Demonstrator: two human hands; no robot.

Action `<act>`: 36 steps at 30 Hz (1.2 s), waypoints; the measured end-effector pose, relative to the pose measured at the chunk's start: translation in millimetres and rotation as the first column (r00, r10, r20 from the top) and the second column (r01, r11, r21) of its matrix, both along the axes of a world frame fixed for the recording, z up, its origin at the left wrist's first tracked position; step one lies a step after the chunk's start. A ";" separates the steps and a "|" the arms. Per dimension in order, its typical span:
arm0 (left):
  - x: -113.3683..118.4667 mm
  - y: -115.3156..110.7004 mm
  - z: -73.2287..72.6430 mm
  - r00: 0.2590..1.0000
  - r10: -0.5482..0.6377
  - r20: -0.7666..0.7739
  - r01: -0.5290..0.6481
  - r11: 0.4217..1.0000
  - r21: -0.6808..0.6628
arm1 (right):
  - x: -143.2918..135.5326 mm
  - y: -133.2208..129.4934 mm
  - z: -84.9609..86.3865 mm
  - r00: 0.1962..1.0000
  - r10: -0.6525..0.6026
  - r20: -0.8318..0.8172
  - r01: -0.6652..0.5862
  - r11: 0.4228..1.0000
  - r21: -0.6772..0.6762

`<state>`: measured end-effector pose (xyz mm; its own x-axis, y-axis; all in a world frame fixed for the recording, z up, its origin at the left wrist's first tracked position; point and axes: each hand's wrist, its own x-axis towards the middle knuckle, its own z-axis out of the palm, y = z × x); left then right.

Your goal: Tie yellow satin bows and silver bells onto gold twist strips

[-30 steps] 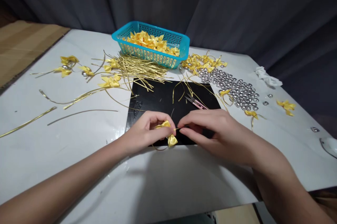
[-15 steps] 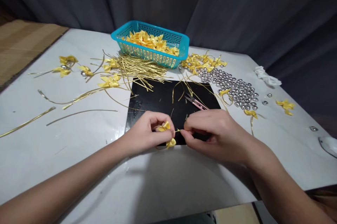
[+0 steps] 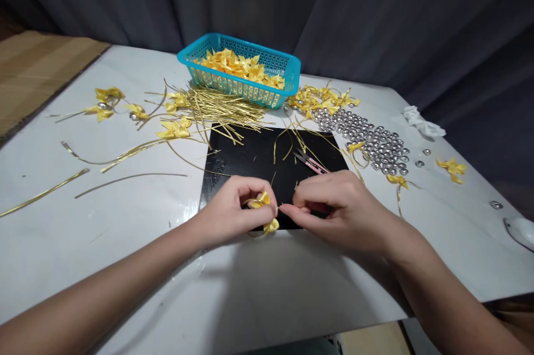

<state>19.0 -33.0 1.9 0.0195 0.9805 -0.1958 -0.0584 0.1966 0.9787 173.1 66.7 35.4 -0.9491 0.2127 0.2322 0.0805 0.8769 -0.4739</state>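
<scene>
My left hand (image 3: pixel 240 207) is closed, pinching a yellow ribbon flower (image 3: pixel 271 226) between thumb and fingers. A loop of gold cord (image 3: pixel 251 201) curls against the flower inside that hand. A short thin end of the cord sticks out past the left fingertips, to the right. My right hand (image 3: pixel 337 205) is closed too, its thumb tip at this cord end and the other fingers curled in; the exact grip is partly hidden. Both hands are just above the front of a black mat (image 3: pixel 242 157). Pink-handled thread snips (image 3: pixel 311 162) lie on the mat beyond the right hand.
A blue basket (image 3: pixel 237 85) of yellow ribbon pieces stands at the back. Cut gold cords (image 3: pixel 227 110) lie in front of it. Silver beads (image 3: pixel 375 143) are heaped at right, below finished-looking yellow flowers (image 3: pixel 321 100). A crumpled white cloth (image 3: pixel 423 123) lies near the right edge.
My right thumb has straightened and shifted slightly left along the cord end, closer to the left fingertips. My left hand keeps its hold on the ribbon flower.
</scene>
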 end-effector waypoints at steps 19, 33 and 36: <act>-2.0 1.4 -0.8 1.000 -0.016 0.016 0.016 1.000 0.000 | 5.1 10.6 4.3 0.997 0.074 0.016 -0.075 0.997 0.024; -0.3 1.0 -2.5 0.995 0.084 0.046 -0.084 0.996 -0.014 | 13.3 21.2 8.8 0.993 -0.094 0.065 0.067 0.940 0.335; 0.1 1.1 -3.5 0.994 0.105 0.040 -0.104 0.994 -0.026 | 15.4 24.5 10.2 0.982 -0.187 0.002 0.175 0.924 0.339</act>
<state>19.1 -31.9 -1.6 -0.0744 0.9727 -0.2198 -0.1205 0.2100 0.9702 188.5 91.2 45.6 -0.9103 0.2970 0.2884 0.2639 0.9530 -0.1487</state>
